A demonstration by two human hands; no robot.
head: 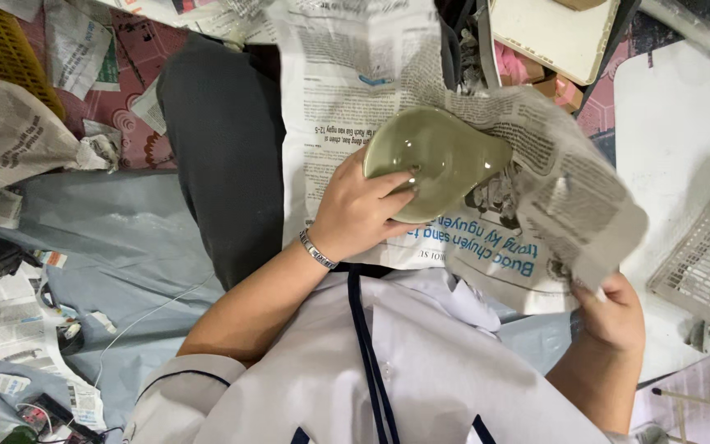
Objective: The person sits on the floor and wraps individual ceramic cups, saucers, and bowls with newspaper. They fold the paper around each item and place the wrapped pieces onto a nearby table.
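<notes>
The right hand (611,314) pinched the newspaper sheet's (536,205) corner, while the left hand (359,210) gripped an olive-green, teardrop-shaped dish (441,156) against it.

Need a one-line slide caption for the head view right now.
Left hand holds a green ceramic dish over newspaper gripped by the right hand.

Right hand's fingers (593,289) behind the newspaper sheet (536,205), dish (437,160) edge under its fold.

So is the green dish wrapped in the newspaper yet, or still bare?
Mostly bare. The left hand holds the dish uncovered; the newspaper, lifted by the right hand, covers only its right edge.
</notes>
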